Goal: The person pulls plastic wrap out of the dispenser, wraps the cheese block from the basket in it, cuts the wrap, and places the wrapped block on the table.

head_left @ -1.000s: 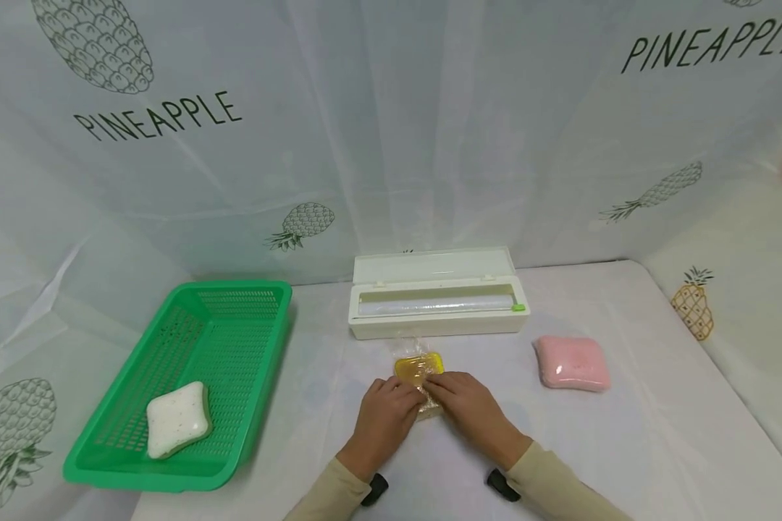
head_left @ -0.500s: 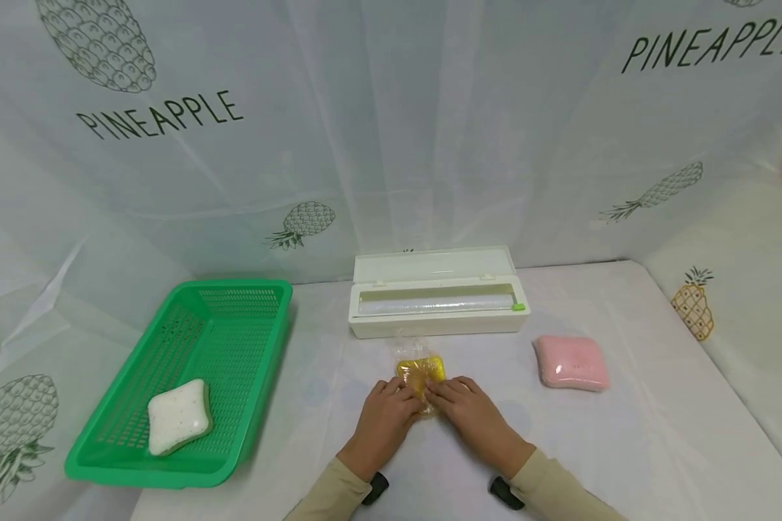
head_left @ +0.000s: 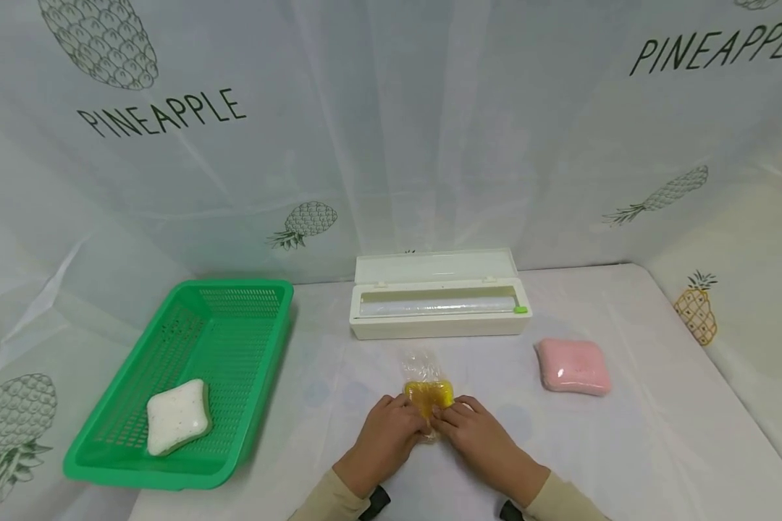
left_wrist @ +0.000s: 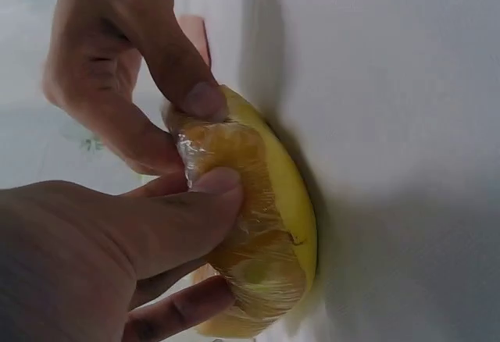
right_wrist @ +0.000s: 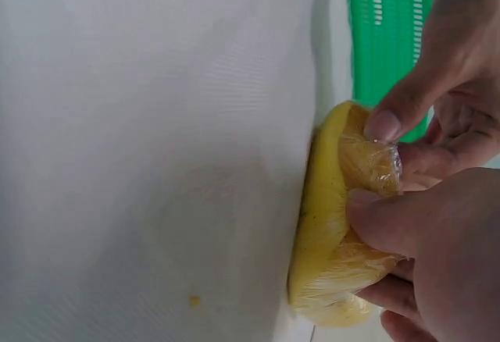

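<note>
On the near middle of a white-covered tabletop (head_left: 665, 434), viewed from my head, my left hand (head_left: 386, 438) and right hand (head_left: 481, 443) pinch a yellow-and-orange piece (head_left: 429, 394) wrapped in clear film, while a loose flap of film (head_left: 420, 362) spreads toward an open white box (head_left: 439, 330). The box, its lid (head_left: 433, 268) raised over a film roll (head_left: 438, 305), stands behind; a pink package (head_left: 573, 367) lies at right, and at left a green basket (head_left: 150, 478) holds a white speckled item (head_left: 177, 417). A curtain (head_left: 423, 145) printed with pineapples hangs beyond.

From my left wrist, my left thumb presses the wrapped face as my right hand grips the piece's other end, its yellow edge toward the tabletop.

From my right wrist, my right thumb bears on the film, my left hand pinches the far end, and the basket shows beyond.
</note>
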{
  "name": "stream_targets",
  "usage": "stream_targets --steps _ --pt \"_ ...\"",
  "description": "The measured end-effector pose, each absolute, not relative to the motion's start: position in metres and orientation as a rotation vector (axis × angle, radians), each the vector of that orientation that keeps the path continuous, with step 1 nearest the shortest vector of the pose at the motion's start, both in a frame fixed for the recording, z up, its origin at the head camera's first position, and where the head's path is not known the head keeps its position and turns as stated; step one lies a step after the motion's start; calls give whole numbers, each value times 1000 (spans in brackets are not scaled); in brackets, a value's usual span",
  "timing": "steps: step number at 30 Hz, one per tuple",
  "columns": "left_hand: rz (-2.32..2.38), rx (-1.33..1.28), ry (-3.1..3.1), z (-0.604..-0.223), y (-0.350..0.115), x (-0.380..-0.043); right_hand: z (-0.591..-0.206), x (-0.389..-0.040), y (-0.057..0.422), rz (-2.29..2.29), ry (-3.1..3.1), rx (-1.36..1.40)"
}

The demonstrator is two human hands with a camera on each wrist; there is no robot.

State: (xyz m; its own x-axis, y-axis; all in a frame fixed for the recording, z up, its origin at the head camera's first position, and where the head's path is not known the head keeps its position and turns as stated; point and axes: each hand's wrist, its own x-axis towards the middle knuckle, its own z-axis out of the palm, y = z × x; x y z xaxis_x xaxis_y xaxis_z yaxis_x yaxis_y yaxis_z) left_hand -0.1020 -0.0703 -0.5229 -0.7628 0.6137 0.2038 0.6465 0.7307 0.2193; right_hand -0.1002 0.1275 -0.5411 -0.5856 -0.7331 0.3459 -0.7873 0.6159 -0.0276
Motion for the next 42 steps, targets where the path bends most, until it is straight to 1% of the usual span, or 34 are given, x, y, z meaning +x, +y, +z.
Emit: stream_targets --steps 6,10,14,17,23,26,30,34,39,42 --pt "-480 -1016 -2820 -523 -70 -103 -538 -99 124 289 -2559 1205" --pt "-494 -1008 -2859 -521 -71 -104 -535 -99 127 439 -2631 1203" --pt "-642 -861 -2889 -516 -72 -107 -532 -105 131 675 -2657 1123" --pt "-777 -680 -2836 -513 -74 -113 -529 -117 131 789 -2615 998" --pt "-796 -329 -2809 -519 -73 -133 -527 -151 125 872 -2699 618" --pt "-782 -247 -2837 -523 -72 -141 -533 -167 118 980 -2805 462" --pt "-777 -212 -2875 -527 -71 -146 -538 -183 110 1169 -2889 320" --pt "-824 -166 -2901 -530 -70 -147 -538 -187 105 1336 -2849 272" --pt "-932 -89 -2921 -534 -73 -144 -537 -178 106 1499 -2760 284" --pt "-1068 -136 -2890 -536 -75 -145 -533 -171 110 1550 -2718 351"
